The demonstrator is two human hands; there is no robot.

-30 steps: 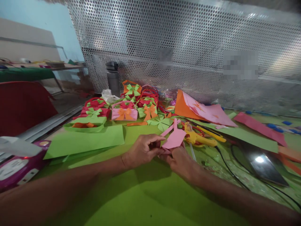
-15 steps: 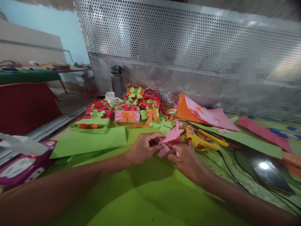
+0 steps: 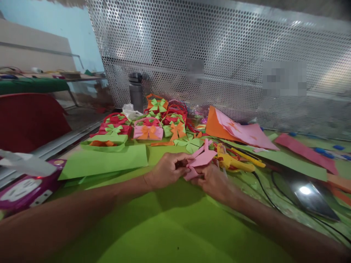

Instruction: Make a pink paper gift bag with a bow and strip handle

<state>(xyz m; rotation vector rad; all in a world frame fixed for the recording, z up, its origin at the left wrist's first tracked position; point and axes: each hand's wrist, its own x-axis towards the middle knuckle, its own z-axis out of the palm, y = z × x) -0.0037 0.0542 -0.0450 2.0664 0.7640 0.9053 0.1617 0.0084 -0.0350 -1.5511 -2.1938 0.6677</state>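
Note:
Between my hands is a piece of folded pink paper point(image 3: 204, 157), with narrow strips or tails standing up at its far end. My left hand point(image 3: 170, 170) pinches its left edge between thumb and fingers. On the other side, my right hand point(image 3: 215, 182) is closed on the lower right part, and its fingers hide some of the folds. Just beyond the paper lies a green paper bow shape point(image 3: 189, 143). A yellow glue gun point(image 3: 233, 160) rests on the table close to my right hand.
Several small paper bags with bows, one of them pink point(image 3: 148, 132), stand at the back beside a grey bottle point(image 3: 136, 93). Green sheets point(image 3: 106, 160) lie left, near a purple power strip point(image 3: 27, 186). Pink and orange sheets point(image 3: 246, 135), a phone point(image 3: 312, 195) and cables are right.
The pink paper has turned slightly in my fingers, so its upper flap spreads further right and its strips show more clearly. Both hands keep their hold.

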